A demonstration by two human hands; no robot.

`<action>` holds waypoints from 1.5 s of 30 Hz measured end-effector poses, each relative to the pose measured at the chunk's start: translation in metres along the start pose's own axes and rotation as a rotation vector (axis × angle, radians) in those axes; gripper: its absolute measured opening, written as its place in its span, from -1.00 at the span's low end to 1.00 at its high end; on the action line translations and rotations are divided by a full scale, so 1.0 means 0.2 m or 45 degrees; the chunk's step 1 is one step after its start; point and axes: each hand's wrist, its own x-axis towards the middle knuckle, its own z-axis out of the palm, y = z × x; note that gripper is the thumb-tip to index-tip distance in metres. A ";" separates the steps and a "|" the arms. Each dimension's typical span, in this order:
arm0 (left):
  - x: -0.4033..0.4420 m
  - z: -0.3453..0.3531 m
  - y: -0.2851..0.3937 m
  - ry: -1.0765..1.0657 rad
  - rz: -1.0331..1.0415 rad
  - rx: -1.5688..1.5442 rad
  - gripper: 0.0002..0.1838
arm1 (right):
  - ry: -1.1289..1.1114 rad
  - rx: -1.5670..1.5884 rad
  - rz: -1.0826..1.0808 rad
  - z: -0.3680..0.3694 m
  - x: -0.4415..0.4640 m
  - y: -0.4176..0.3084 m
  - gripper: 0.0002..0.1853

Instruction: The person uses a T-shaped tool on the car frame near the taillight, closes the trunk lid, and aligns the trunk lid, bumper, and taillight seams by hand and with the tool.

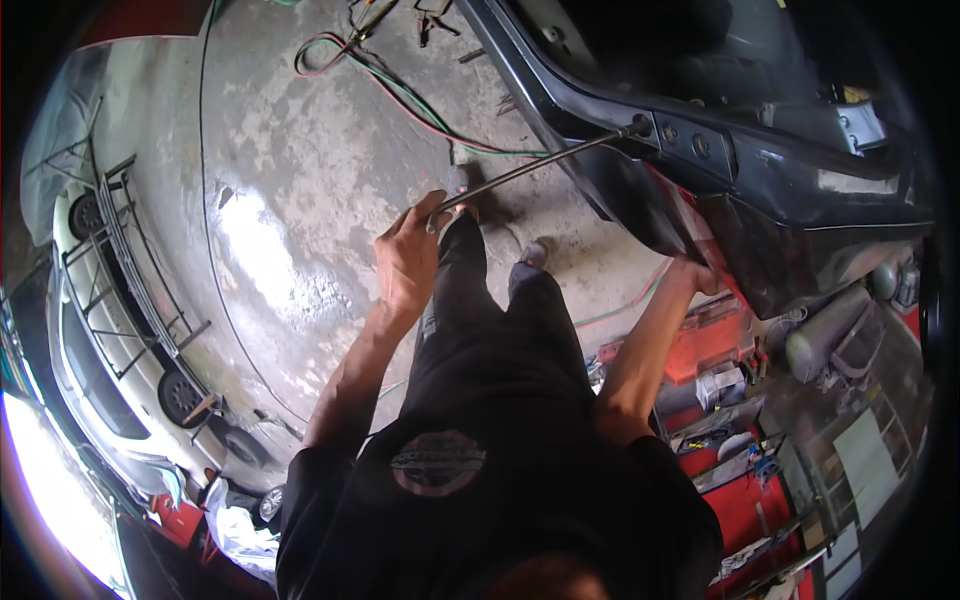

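Observation:
My left hand is closed around the near end of a long thin metal rod. The rod slants up to the right, its far end meeting a round fitting in the corner of a dark car body. Two more round fittings sit beside that spot. My right hand is at the lower edge of the car's dark lower panel, close to a red strip. The panel hides most of its fingers, so their grip cannot be made out.
Red and green hoses run across the stained concrete floor. A white car stands at left beside a black metal rack. Red tool drawers and a grey cylindrical tank are at right.

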 end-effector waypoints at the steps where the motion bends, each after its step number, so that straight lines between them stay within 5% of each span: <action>1: -0.01 0.00 0.03 -0.087 -0.196 -0.191 -0.69 | 0.034 -0.001 -0.003 0.00 0.00 0.00 -0.37; 5: 0.00 -0.05 0.06 -0.185 -0.307 -0.881 -0.64 | 0.106 -0.005 -0.005 0.03 -0.01 -0.01 -0.39; 7: 0.02 -0.08 0.03 -0.257 -0.445 -1.542 -0.59 | -0.053 -0.025 -0.020 0.06 -0.04 -0.02 -0.40; 11: 0.04 -0.04 0.06 -0.172 -0.779 -1.356 -0.56 | -0.200 -0.012 -0.111 0.06 -0.04 -0.01 -0.41; 23: -0.02 0.07 0.04 0.082 -0.351 -1.285 -0.59 | -0.030 0.069 -0.068 -0.01 0.01 0.00 -0.50; 28: 0.04 0.00 -0.02 -0.374 -0.643 -1.759 -0.66 | -0.032 0.105 -0.018 0.03 0.00 -0.02 -0.51; 31: 0.05 -0.02 -0.09 -0.591 -0.694 -1.714 -0.73 | -0.012 0.079 -0.046 0.02 0.01 -0.01 -0.50; 41: 0.03 0.03 -0.05 -0.370 -0.474 -1.293 -0.77 | -0.165 -0.044 -0.258 -0.11 0.09 0.07 -0.48; 45: 0.03 0.04 -0.03 -0.286 -0.400 -1.211 -0.78 | -0.028 -0.011 -0.139 0.01 0.02 0.02 -0.49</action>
